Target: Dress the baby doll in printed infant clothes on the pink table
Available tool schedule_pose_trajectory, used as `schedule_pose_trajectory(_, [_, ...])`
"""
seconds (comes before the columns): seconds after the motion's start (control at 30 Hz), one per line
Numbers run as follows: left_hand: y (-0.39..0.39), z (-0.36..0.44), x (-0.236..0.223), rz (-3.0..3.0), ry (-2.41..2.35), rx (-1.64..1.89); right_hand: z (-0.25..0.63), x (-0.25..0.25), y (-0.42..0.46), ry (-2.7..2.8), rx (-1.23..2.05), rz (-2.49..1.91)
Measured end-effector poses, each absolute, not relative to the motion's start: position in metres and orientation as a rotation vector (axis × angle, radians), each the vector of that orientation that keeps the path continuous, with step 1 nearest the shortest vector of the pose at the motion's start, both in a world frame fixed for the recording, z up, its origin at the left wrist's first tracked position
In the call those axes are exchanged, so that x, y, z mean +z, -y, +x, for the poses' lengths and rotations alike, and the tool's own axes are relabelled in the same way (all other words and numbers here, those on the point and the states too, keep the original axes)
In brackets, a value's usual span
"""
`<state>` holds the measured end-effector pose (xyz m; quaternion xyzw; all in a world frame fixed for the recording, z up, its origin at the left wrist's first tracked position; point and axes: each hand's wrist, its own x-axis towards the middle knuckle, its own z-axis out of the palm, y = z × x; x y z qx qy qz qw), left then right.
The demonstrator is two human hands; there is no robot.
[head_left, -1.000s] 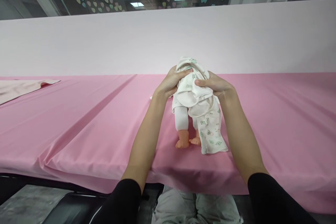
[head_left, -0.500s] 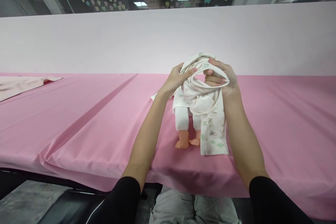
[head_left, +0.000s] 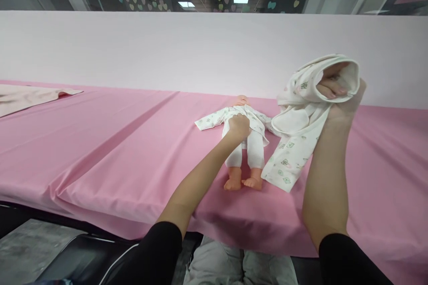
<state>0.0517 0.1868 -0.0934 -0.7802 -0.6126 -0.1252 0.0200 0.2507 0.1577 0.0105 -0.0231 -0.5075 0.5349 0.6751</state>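
A baby doll (head_left: 256, 156) lies on its back on the pink-covered table, its bare feet toward me, in white trousers and a printed white top (head_left: 214, 119). My left hand (head_left: 239, 127) is closed at the front of that top, over the doll's belly; its fingertips are hidden. Up to the right, my right hand (head_left: 334, 87) is pushed inside a bunched white baby garment (head_left: 301, 120) with green prints and holds it raised. Fingers show through the round opening. One long printed tube of the garment hangs down beside the doll's feet.
A pink cloth (head_left: 200, 187) covers the table, with creases at the left. At the far left lies a pale pink folded cloth (head_left: 26, 98). Behind the table stands a white partition (head_left: 150, 49), with dark glass and heart stickers above it. A black chair (head_left: 80, 258) is at lower left.
My right hand has carried the garment up and to the right, off the doll. The left hand has let go of the garment and come down onto the doll's top. The doll's upper body now shows.
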Motion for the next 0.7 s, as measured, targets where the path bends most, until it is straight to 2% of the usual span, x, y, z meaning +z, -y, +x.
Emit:
schedule_pose_trajectory(0.13, [-0.194, 0.044, -0.088, -2.368, 1.94, -0.377, 0.25, 0.008, -0.157, 1.134, 1.233, -0.056])
schedule_pose_trajectory(0.43, [-0.205, -0.046, -0.046, -1.855, 2.202, -0.427, 0.258, 0.009, -0.167, 1.065, 1.419, 0.081])
schedule_pose_trajectory(0.57, [-0.197, -0.019, -0.049, -2.232, 2.079, -0.381, 0.261, 0.01, -0.168, 1.0, 1.467, 0.046])
schedule_pose_trajectory(0.67, [-0.195, 0.021, -0.067, -2.566, 1.975, -0.065, 0.257, 0.01, -0.166, 1.008, 1.368, 0.014])
schedule_pose_trajectory(0.7, [-0.196, 0.033, -0.074, -2.597, 1.963, -0.054, 0.255, 0.01, -0.165, 1.021, 1.311, -0.013])
